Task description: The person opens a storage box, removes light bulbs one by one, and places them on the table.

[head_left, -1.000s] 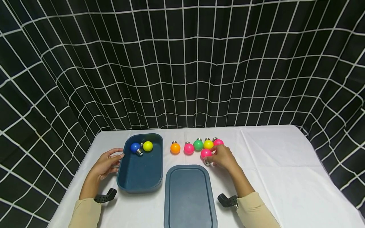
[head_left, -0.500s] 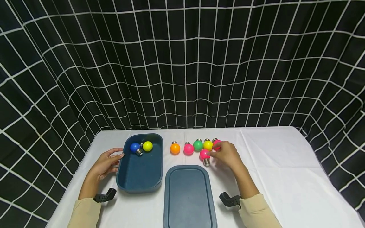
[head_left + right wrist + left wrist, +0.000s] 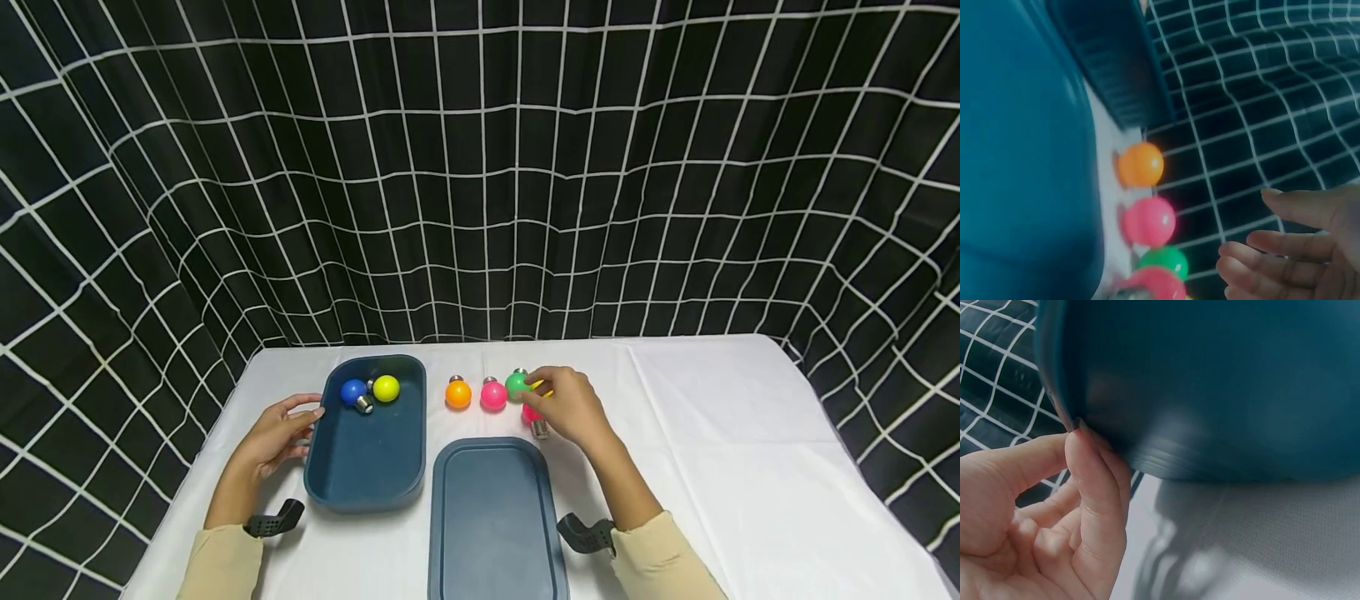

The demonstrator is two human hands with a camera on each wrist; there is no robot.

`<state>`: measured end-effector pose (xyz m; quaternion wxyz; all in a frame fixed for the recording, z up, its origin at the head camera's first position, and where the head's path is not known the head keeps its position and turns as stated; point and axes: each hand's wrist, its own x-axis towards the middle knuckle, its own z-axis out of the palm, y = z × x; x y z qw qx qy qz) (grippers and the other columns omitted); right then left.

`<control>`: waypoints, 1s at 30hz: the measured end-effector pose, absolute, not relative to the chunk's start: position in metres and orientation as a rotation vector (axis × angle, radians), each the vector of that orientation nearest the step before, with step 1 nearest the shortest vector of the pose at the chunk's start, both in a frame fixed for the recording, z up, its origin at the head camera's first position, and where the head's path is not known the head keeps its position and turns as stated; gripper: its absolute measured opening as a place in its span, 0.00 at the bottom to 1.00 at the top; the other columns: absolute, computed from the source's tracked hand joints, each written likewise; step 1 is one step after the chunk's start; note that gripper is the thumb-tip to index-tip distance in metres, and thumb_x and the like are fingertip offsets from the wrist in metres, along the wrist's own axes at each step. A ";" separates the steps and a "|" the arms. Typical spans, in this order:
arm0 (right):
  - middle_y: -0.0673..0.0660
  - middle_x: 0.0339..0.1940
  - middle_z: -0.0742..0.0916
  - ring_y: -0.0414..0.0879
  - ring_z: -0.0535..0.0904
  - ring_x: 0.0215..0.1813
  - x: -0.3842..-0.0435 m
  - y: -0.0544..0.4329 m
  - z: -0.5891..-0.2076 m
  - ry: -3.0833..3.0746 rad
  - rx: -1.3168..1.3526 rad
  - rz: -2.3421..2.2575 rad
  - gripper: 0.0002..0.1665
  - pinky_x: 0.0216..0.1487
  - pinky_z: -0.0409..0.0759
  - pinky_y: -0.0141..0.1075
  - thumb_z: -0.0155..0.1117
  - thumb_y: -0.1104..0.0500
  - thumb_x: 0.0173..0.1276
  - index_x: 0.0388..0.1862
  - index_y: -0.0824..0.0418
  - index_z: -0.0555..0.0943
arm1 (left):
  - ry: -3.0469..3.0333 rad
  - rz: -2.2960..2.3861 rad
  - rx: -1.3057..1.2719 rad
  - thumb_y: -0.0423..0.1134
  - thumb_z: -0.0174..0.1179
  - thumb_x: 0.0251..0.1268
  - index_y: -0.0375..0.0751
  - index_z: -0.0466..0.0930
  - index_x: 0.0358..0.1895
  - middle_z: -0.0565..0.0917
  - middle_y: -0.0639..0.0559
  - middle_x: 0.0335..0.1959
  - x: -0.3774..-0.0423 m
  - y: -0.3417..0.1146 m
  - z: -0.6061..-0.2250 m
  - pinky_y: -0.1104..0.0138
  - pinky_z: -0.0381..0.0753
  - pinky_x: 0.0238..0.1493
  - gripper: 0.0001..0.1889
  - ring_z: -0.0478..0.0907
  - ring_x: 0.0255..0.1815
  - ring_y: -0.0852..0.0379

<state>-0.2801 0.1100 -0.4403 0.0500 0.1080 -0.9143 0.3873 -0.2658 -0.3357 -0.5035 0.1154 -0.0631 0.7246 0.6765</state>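
My left hand (image 3: 277,437) holds the left wall of a dark blue plastic box (image 3: 367,467), thumb and finger meeting at its rim in the left wrist view. Inside the box lie a blue light bulb (image 3: 353,391) and a yellow light bulb (image 3: 386,388). My right hand (image 3: 566,404) hovers over the right end of a row of bulbs, its fingers apart and holding nothing in the right wrist view. By its fingertips are a green bulb (image 3: 516,385), a mostly covered yellow bulb (image 3: 543,388) and a pink bulb (image 3: 532,414) with its metal base toward me. The hand hides the far pink bulb.
An orange bulb (image 3: 458,395) and another pink bulb (image 3: 493,397) lie right of the box. A blue-grey lid (image 3: 498,517) rests flat in front of the bulbs. A black grid-patterned curtain (image 3: 517,183) hangs behind the white-covered table (image 3: 720,433).
My right hand has let go of the front pink bulb, drawn back slightly right, then moved left over the yellow bulb toward the green one. My left hand stays on the box.
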 end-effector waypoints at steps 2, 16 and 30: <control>0.60 0.35 0.89 0.53 0.85 0.38 -0.281 0.101 -0.435 -2.779 0.364 1.203 0.18 0.33 0.82 0.40 0.74 0.58 0.64 0.49 0.67 0.86 | 2.120 1.984 -0.173 0.38 0.59 0.76 0.34 0.63 0.71 0.84 0.56 0.31 -0.266 -0.337 -0.504 0.72 0.83 0.22 0.26 0.78 0.26 0.64; 0.60 0.38 0.90 0.51 0.87 0.39 -0.293 0.031 -0.406 -2.814 0.631 1.214 0.21 0.34 0.84 0.37 0.74 0.56 0.65 0.53 0.66 0.85 | 2.114 1.980 -0.181 0.39 0.60 0.76 0.33 0.62 0.72 0.84 0.56 0.31 -0.266 -0.338 -0.508 0.71 0.83 0.22 0.28 0.79 0.26 0.63; 0.62 0.45 0.89 0.53 0.87 0.45 -0.307 -0.018 -0.409 -2.774 0.997 1.131 0.19 0.46 0.86 0.38 0.74 0.60 0.65 0.53 0.67 0.85 | 2.120 1.979 -0.156 0.38 0.58 0.77 0.32 0.61 0.73 0.84 0.56 0.31 -0.269 -0.339 -0.504 0.72 0.83 0.23 0.28 0.78 0.26 0.65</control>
